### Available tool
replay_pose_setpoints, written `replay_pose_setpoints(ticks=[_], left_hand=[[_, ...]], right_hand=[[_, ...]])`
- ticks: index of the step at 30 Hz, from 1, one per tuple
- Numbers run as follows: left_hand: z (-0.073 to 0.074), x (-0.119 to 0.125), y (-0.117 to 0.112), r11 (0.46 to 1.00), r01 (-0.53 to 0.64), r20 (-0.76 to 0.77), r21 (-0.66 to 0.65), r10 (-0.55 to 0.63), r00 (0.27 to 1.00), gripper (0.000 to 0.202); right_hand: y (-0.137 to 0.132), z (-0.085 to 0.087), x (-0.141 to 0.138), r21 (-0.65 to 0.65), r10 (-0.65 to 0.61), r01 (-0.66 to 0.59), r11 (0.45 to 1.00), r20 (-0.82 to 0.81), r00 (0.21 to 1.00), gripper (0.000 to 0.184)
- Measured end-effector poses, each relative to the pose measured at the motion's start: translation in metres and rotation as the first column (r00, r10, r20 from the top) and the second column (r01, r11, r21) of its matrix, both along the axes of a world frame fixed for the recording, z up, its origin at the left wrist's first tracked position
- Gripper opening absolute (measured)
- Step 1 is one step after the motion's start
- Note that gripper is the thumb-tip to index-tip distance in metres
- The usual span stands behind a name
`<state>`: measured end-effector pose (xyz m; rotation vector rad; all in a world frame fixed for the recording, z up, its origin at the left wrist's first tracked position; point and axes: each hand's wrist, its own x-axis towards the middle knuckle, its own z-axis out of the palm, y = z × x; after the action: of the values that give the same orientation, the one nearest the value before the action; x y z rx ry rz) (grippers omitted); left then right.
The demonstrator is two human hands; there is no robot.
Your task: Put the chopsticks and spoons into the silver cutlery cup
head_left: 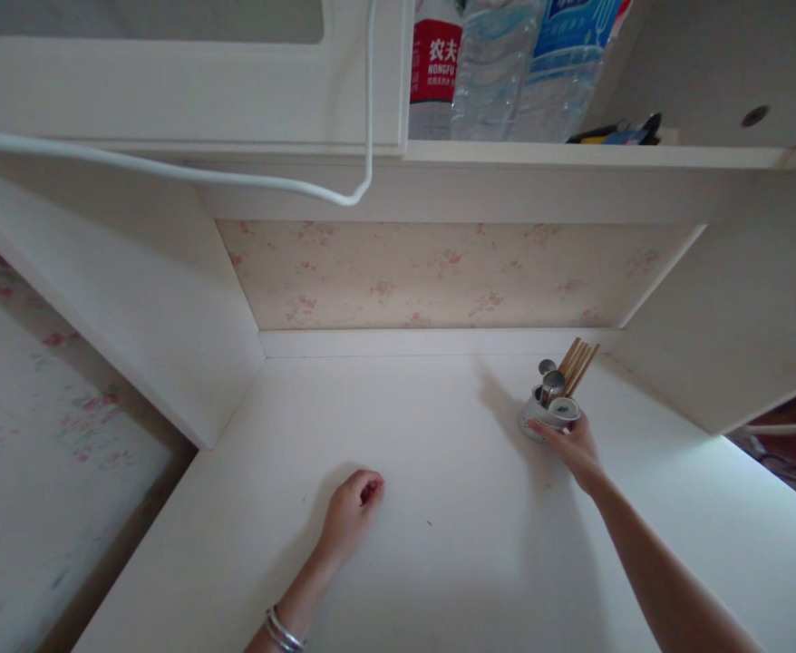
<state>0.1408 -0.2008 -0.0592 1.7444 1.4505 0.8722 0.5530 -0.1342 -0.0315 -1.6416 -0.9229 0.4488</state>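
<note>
My right hand (573, 448) reaches to the back right of the white desk top (439, 472) and its fingers rest against a small white utensil holder (548, 413). The holder stands upright and carries wooden chopsticks (578, 363) and metal spoons (551, 379). My left hand (352, 510) lies on the desk near the middle front, fingers curled loosely inward with nothing seen in them. A silver bracelet (282, 631) sits on that wrist.
White side panels (731, 308) wall the desk left and right; floral wallpaper (431, 272) covers the back. A shelf above carries water bottles (507, 63) and small items (619, 134). A white cable (235, 177) hangs across the upper left.
</note>
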Motion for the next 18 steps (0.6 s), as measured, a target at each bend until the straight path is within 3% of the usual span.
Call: replay_pose_setpoints(ticks=[3,7,10,12,14,16,18], left_hand=[[-0.002,0.000,0.000,1.000,0.007,0.003,0.003,-0.007,1.000,0.022],[-0.002,-0.001,0.000,1.000,0.018,0.010,-0.004,-0.018,1.000,0.022],[0.000,-0.001,0.000,1.000,0.023,0.012,-0.015,-0.023,1.000,0.023],[0.002,0.000,0.000,1.000,0.018,0.016,-0.017,-0.018,1.000,0.023],[0.003,0.000,0.000,1.000,0.011,0.017,-0.018,-0.011,1.000,0.024],[0.003,0.000,0.000,1.000,0.005,0.018,-0.017,-0.005,1.000,0.024],[0.003,0.000,0.000,1.000,-0.001,0.013,-0.014,0.001,1.000,0.023]], right_hand=[[-0.008,-0.011,0.001,0.011,0.068,-0.068,0.998,0.002,0.998,0.087],[-0.032,-0.031,-0.001,-0.058,-0.107,0.109,0.992,0.040,0.993,0.107],[-0.053,-0.032,-0.015,-0.013,-0.205,0.206,0.979,0.044,0.978,0.104],[-0.067,-0.016,-0.036,0.043,-0.263,0.263,0.964,0.010,0.965,0.089],[-0.081,0.013,-0.070,0.044,-0.235,0.245,0.969,-0.154,0.960,0.064],[-0.099,0.052,-0.113,0.054,0.031,-0.009,0.999,-0.427,0.904,0.043],[-0.126,0.091,-0.155,0.173,0.344,-0.301,0.938,-0.571,0.746,0.030]])
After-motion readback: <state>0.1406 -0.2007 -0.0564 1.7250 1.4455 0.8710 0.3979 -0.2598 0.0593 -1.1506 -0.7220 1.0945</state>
